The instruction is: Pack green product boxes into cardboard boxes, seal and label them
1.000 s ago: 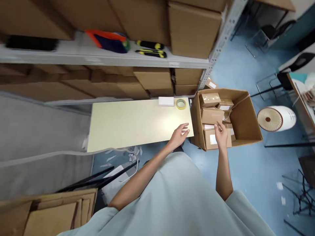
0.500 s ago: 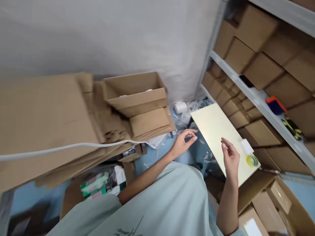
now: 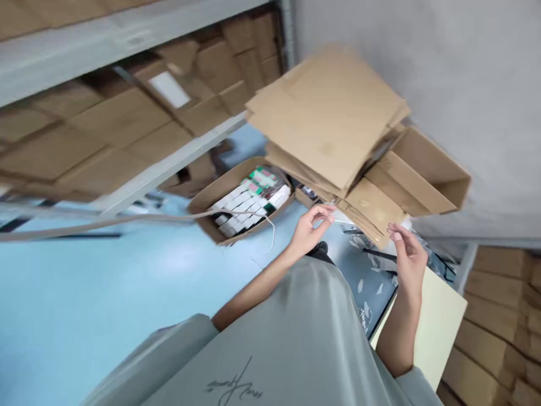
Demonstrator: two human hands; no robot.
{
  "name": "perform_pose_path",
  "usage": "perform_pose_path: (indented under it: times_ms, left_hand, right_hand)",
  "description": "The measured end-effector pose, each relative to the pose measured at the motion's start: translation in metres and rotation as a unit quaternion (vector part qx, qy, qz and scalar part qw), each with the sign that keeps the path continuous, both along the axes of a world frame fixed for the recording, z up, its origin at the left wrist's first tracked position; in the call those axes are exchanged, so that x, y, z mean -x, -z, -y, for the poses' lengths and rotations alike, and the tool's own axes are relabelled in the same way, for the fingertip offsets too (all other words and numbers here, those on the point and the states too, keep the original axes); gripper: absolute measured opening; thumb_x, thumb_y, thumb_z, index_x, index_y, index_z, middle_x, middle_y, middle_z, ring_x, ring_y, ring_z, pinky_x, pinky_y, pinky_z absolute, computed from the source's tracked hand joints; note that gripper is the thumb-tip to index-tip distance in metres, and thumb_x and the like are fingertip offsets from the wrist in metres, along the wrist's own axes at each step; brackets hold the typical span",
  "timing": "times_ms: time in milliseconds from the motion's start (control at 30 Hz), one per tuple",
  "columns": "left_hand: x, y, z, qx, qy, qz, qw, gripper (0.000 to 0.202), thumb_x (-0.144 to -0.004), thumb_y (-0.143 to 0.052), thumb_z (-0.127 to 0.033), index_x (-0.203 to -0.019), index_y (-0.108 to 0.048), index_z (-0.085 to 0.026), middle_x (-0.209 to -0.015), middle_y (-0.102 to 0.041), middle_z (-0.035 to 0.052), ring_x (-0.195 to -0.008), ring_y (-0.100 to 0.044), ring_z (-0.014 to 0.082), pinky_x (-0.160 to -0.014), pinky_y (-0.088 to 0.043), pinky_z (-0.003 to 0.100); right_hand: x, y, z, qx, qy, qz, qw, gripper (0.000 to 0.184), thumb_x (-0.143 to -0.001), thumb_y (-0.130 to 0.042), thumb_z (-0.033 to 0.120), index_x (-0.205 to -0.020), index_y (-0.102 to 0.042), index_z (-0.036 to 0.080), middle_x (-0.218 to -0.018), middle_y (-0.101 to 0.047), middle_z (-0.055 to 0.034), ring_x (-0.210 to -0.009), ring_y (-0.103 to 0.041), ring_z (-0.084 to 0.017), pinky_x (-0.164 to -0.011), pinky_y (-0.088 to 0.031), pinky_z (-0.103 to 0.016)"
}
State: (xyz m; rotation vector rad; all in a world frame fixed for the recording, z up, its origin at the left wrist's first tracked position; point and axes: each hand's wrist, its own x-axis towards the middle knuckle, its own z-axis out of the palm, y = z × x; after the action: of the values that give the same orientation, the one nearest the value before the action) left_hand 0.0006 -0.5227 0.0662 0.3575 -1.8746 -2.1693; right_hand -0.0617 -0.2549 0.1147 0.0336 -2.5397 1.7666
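My left hand (image 3: 310, 230) is held in front of me, fingers loosely curved with a gap at the thumb and nothing visible in it. It is nearest to the front edge of a stack of flattened cardboard (image 3: 325, 124). My right hand (image 3: 409, 256), also loosely curved and seemingly holding nothing, is in front of smaller flat cardboard pieces (image 3: 374, 203). Beside those pieces stands an open cardboard box (image 3: 437, 169), tilted in view. The pale yellow tabletop (image 3: 443, 316) lies beyond my right forearm.
On the blue floor (image 3: 139, 293) at left sits a carton (image 3: 203, 223) of small white and green boxes. A cable (image 3: 139, 219) stretches across in front of it. Shelves with cardboard boxes (image 3: 122, 121) stand at left, and more stacked boxes (image 3: 486, 327) at right. Scraps litter the floor.
My view has swung left, bringing the left shelves and floor carton into sight. The cardboard and tabletop have shifted right in view. Both hands keep nearly the same loose pose.
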Motion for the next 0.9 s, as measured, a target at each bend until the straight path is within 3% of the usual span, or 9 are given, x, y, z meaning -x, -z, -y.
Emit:
perform_pose_path:
  times_ms: [133, 233, 400, 500, 600, 767, 900]
  left_hand:
    - [-0.042, 0.009, 0.033, 0.002, -0.124, 0.062, 0.99, 0.041, -0.098, -0.076, -0.062, -0.091, -0.059, -0.025, -0.132, -0.081, 0.0122, -0.131, -0.075, 0.0288, -0.115, -0.06, 0.05]
    - [-0.074, 0.023, 0.043, -0.005, -0.207, 0.108, 0.972, 0.041, -0.097, -0.077, -0.061, -0.092, -0.059, -0.025, -0.131, -0.081, 0.0124, -0.13, -0.076, 0.0291, -0.115, -0.06, 0.052]
    - [-0.12, 0.052, 0.043, -0.039, -0.326, 0.145, 0.933, 0.04, -0.098, -0.077, -0.062, -0.093, -0.062, -0.025, -0.131, -0.08, 0.0134, -0.13, -0.077, 0.0296, -0.116, -0.06, 0.052]
    - [-0.148, 0.067, 0.054, -0.056, -0.362, 0.165, 0.916, 0.039, -0.099, -0.076, -0.062, -0.095, -0.064, -0.025, -0.132, -0.08, 0.014, -0.131, -0.076, 0.0296, -0.115, -0.061, 0.051]
    - [-0.174, 0.08, 0.084, -0.058, -0.388, 0.175, 0.903, 0.034, -0.099, -0.076, -0.057, -0.096, -0.064, -0.025, -0.133, -0.08, 0.0136, -0.131, -0.076, 0.0292, -0.116, -0.061, 0.051]
    - [-0.209, 0.095, 0.155, -0.058, -0.437, 0.17, 0.882, 0.02, -0.097, -0.075, -0.043, -0.096, -0.063, -0.026, -0.132, -0.08, 0.011, -0.135, -0.074, 0.0296, -0.12, -0.059, 0.054]
    - [-0.229, 0.107, 0.208, -0.052, -0.456, 0.172, 0.872, 0.02, -0.098, -0.075, -0.042, -0.099, -0.063, -0.027, -0.135, -0.079, 0.0106, -0.138, -0.073, 0.029, -0.122, -0.057, 0.053]
  right_hand:
    - [0.038, 0.011, 0.068, 0.017, -0.15, 0.032, 0.988, 0.044, -0.097, -0.082, 0.062, -0.118, -0.085, 0.024, -0.124, -0.087, -0.0132, -0.119, -0.084, -0.033, -0.116, -0.063, -0.059]
    - [0.048, 0.017, 0.12, 0.012, -0.249, 0.053, 0.967, 0.042, -0.099, -0.08, 0.062, -0.119, -0.085, 0.025, -0.124, -0.087, -0.0128, -0.118, -0.084, -0.032, -0.114, -0.065, -0.056]
    - [0.037, 0.036, 0.191, 0.002, -0.399, 0.103, 0.911, 0.043, -0.101, -0.077, 0.063, -0.125, -0.084, 0.028, -0.127, -0.087, -0.0111, -0.12, -0.083, -0.031, -0.113, -0.065, -0.052]
    - [0.02, 0.055, 0.231, -0.014, -0.465, 0.141, 0.874, 0.042, -0.102, -0.077, 0.063, -0.126, -0.084, 0.029, -0.128, -0.086, -0.0106, -0.119, -0.083, -0.031, -0.112, -0.066, -0.051]
    - [0.001, 0.074, 0.273, -0.02, -0.505, 0.161, 0.848, 0.04, -0.102, -0.077, 0.061, -0.126, -0.083, 0.029, -0.127, -0.087, -0.0099, -0.118, -0.083, -0.029, -0.111, -0.066, -0.049]
    - [-0.038, 0.097, 0.352, -0.046, -0.551, 0.176, 0.815, 0.045, -0.103, -0.075, 0.066, -0.13, -0.082, 0.03, -0.129, -0.086, -0.0088, -0.119, -0.083, -0.028, -0.112, -0.065, -0.048]
    - [-0.066, 0.111, 0.412, -0.06, -0.581, 0.184, 0.79, 0.05, -0.103, -0.073, 0.07, -0.131, -0.081, 0.03, -0.131, -0.085, -0.0091, -0.121, -0.082, -0.028, -0.111, -0.065, -0.046]
